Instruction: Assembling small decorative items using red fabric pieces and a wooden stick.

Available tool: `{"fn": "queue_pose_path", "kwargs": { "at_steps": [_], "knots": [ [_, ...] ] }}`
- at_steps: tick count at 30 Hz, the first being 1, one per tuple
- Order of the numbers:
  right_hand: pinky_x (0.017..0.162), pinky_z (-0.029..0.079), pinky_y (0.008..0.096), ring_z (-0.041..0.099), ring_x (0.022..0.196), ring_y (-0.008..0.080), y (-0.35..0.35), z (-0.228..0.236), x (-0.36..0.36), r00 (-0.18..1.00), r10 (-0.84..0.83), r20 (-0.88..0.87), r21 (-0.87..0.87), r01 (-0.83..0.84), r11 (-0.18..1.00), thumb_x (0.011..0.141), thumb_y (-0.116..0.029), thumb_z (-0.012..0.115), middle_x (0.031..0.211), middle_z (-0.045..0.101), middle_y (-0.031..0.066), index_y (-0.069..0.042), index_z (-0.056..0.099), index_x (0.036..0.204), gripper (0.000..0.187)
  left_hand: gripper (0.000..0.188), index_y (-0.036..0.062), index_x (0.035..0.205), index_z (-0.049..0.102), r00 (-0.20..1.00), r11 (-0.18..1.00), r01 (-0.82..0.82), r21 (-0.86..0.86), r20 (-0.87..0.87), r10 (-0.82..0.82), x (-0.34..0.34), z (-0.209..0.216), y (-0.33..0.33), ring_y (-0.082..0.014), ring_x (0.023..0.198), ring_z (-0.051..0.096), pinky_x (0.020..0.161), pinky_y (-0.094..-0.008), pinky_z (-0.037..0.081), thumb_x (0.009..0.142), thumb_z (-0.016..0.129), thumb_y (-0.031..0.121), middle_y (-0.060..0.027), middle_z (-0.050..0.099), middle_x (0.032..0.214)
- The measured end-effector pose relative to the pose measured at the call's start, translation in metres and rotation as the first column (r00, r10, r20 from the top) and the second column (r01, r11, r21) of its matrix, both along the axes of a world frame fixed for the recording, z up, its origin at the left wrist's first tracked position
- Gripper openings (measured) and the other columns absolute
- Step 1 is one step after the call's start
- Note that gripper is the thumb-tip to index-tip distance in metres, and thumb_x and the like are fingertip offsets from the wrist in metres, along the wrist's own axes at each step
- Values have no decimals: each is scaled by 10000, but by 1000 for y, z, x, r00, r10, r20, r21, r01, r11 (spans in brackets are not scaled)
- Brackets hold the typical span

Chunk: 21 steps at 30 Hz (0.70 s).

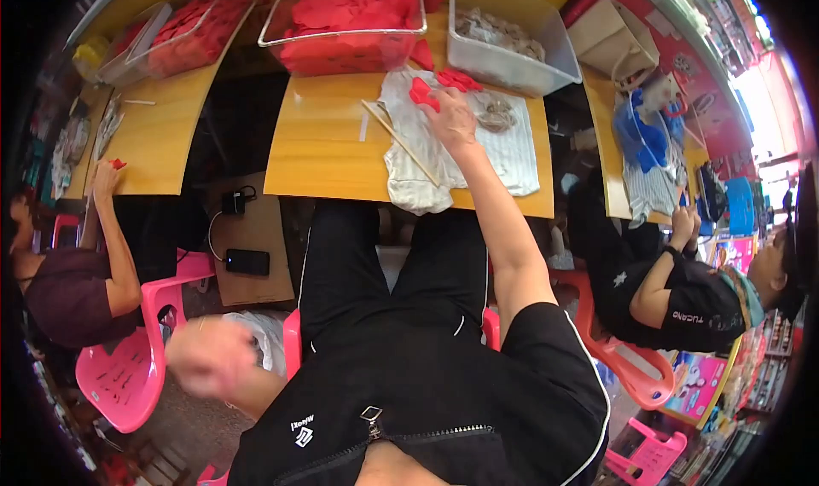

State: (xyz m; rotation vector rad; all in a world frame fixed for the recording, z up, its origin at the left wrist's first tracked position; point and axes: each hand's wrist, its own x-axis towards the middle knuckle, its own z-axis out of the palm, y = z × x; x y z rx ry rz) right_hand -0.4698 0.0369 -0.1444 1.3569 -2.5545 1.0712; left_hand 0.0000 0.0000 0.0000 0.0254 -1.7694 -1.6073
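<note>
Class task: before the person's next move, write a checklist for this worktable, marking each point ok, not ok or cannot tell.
1. Right hand at the small red piece: ok, touching it.
2. Its grip firm: cannot tell; the contact is partly hidden.
3. Left hand at the table: not ok, away from it and blurred.
4. Stick off the white cloth: not ok, lying across it.
5. Middle clear bin stocked: ok, heaped with red pieces.
</note>
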Motion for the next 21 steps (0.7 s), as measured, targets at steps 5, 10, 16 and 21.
{"fn": "queue_pose_path", "kwargs": {
  "at_steps": [5, 10, 16, 21],
  "knots": [
    [755, 487, 392, 616, 869, 293, -21, -17, -6, 931, -50, -362, 82, 85, 993, 745, -242, 698, 920, 632, 113, -117, 685, 940, 232, 82, -16, 880, 600, 937, 807, -307, 504, 309, 164, -40, -32, -6, -147, 755, 584, 730, -259, 472, 821, 545, -2, -85, 613, 865],
    [628, 457, 294, 576, 655, 150, -1, 16, 43, 820, 113, 561, -240, 31, 970, 812, -201, 679, 692, 602, 24, -36, 674, 905, 190, 95, 11, 944, 618, 947, 641, -248, 727, 321, 3, -93, -81, 3, -135, 767, 622, 742, -263, 517, 882, 597, 80, -71, 637, 885],
    [579, 401, 186, 509, 629, 52, 58, 47, 150, 152, 372, 916, -376, 1, 927, 867, -121, 648, 746, 597, -15, -23, 643, 901, 103, 268, 3, 1122, 577, 991, 387, -114, 915, 132, -21, -170, -95, 0, -150, 868, 632, 798, -273, 503, 897, 619, 142, -80, 653, 1004],
    [629, 450, 237, 556, 677, 87, 50, 35, 139, 641, 276, 716, -334, -33, 942, 867, -164, 652, 799, 653, 37, 3, 665, 937, 182, 170, 32, 1025, 633, 992, 383, -115, 917, 125, -3, -156, -113, -3, -143, 884, 642, 825, -297, 513, 863, 652, 80, -62, 669, 977]
  ]
}}
